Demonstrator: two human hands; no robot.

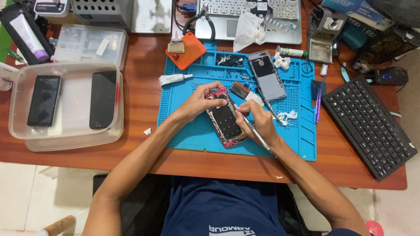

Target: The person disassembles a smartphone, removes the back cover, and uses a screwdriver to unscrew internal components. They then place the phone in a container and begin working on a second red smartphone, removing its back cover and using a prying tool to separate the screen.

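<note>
Centrally, opened phone [225, 119], slim metal tool [251, 127], rubbery mat [192, 126]

Phone repair workbench, small workshop setup. A blue silicone repair mat [302, 140] is lying on a wooden desk [144, 87], with an opened phone [224, 119] and a detached back cover [267, 75] sitting on it. Clear plastic trays [65, 135] are holding two more dark phones [43, 100]. A glue tube [174, 78], an orange parts box [186, 50], a laptop [227, 22] and a black keyboard [369, 126] are crowding the surface. Pale tiled floor [26, 196] is showing below the desk edge.
</note>
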